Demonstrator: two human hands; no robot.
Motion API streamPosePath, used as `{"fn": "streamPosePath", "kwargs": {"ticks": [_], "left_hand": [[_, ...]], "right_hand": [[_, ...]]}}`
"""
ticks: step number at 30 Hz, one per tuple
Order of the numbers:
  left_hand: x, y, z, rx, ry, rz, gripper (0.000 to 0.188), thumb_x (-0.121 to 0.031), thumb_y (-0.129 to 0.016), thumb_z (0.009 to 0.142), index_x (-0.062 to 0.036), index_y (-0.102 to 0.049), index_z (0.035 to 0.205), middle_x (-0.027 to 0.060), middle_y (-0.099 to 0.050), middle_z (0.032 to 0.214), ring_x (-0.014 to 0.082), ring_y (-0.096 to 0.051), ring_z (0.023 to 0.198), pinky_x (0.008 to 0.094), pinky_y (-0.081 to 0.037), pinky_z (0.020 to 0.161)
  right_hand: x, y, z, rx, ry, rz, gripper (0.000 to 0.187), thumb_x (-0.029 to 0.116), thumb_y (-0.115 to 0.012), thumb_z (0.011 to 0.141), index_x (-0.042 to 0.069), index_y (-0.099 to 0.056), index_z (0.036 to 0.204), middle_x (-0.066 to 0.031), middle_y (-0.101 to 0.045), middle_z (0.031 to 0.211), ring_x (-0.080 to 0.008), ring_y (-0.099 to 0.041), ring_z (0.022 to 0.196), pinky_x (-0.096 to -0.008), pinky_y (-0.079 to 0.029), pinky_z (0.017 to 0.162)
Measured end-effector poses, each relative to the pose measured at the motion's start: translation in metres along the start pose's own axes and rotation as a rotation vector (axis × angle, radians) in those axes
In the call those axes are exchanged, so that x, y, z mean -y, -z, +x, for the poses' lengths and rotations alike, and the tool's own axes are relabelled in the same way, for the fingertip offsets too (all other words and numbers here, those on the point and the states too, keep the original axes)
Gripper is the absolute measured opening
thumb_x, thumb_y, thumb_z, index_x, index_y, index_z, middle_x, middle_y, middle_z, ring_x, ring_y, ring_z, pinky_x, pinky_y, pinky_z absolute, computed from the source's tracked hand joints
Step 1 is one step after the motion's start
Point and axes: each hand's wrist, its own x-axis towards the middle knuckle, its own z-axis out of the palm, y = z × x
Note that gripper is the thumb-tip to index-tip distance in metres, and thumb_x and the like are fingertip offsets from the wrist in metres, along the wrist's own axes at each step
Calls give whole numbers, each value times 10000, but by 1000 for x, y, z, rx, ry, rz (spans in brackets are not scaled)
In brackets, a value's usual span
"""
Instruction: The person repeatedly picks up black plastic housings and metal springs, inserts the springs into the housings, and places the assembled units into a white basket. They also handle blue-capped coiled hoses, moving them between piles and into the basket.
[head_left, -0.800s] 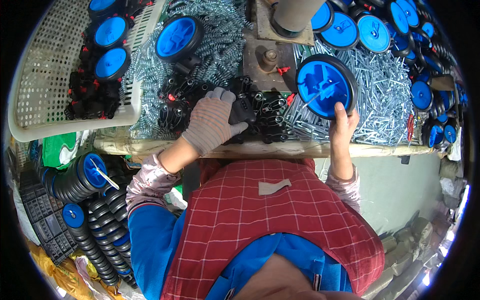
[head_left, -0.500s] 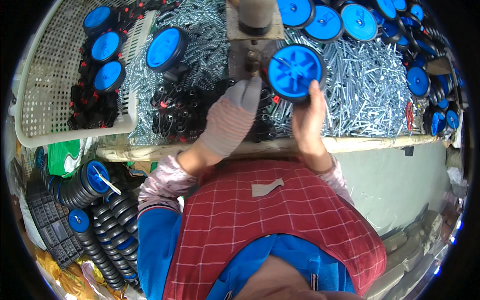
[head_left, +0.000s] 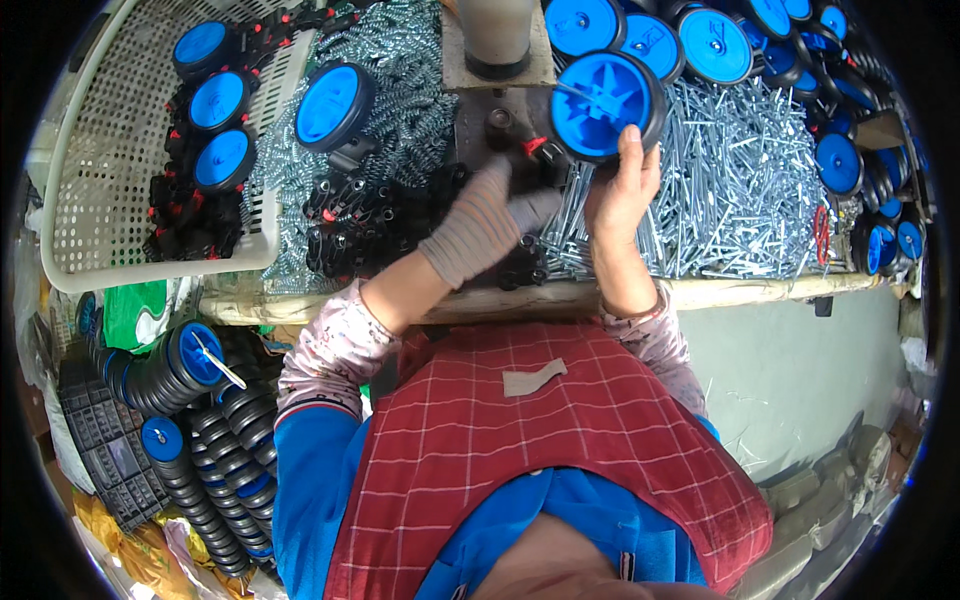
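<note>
My right hand (head_left: pixel 622 200) grips a blue wheel with a black tyre (head_left: pixel 600 105), thumb on its near rim, above the heap of long metal pins (head_left: pixel 730 180). At the wheel's left side a black bracket with a red tab (head_left: pixel 545 150) shows. My left hand (head_left: pixel 465 240), in a grey striped glove, is smeared by motion; its thumb and fingers stand apart and I see nothing between them. It hovers over black brackets (head_left: pixel 350 215), just short of the metal press (head_left: pixel 497 40) and its dark base plate (head_left: pixel 490 125).
A white perforated basket (head_left: pixel 70 220) at the left holds brackets and blue wheels. Metal springs (head_left: pixel 400 90) lie piled beside it, with one wheel (head_left: pixel 333 107) on top. More wheels (head_left: pixel 715 45) crowd the back right. Stacked wheels (head_left: pixel 190 490) stand below the table edge (head_left: pixel 560 300).
My right hand has lifted the wheel away and slightly right, turning it so the bracket shows. My left hand has come back from the press, its fingers and thumb spreading.
</note>
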Motion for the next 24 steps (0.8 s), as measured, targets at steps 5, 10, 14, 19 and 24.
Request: {"fn": "streamPosePath", "kwargs": {"ticks": [5, 10, 14, 19, 24], "left_hand": [[7, 42, 31, -125, 172, -219, 348, -242, -680, 945, -15, -594, 1194, 87, -656, 1075, 192, -674, 905, 298, -602, 771], [-5, 44, 31, -121, 225, -255, 387, -302, -700, 930, -19, -605, 1177, 89, -671, 1015, 200, -699, 823, 292, -609, 729], [-5, 48, 33, -106, 255, -210, 403, -320, -709, 921, -31, -602, 1181, 96, -672, 1007, 200, -701, 820, 298, -610, 731], [-1, 47, 37, -121, 223, -185, 467, -318, -712, 909, 6, -549, 1202, 128, -660, 1029, 198, -704, 792, 287, -596, 677], [-12, 55, 22, -41, 257, -79, 465, -360, -665, 941, 12, -572, 1204, 130, -674, 1080, 243, -689, 973, 363, -562, 840]], "right_hand": [[-12, 27, 3, 60, -20, -179, 293, 207, -638, 986, 9, -588, 1196, -29, -640, 1066, -98, -570, 933, -260, -454, 874], [-8, 12, -14, 112, -5, -368, 347, 196, -657, 974, -10, -578, 1242, -34, -637, 1075, -89, -546, 928, -241, -441, 858], [-13, -2, -18, 204, 32, -496, 566, 166, -682, 947, -48, -448, 1414, -110, -628, 1210, -152, -588, 1052, -281, -451, 957], [-11, -18, -28, 416, 307, -831, 715, 155, -691, 927, -45, -314, 1500, -163, -634, 1210, -192, -610, 1063, -309, -482, 937], [-2, -15, 3, 547, 426, -1113, 740, 293, -740, 829, -36, -424, 1412, -271, -623, 1187, -424, -637, 1032, -420, -515, 882]]}}
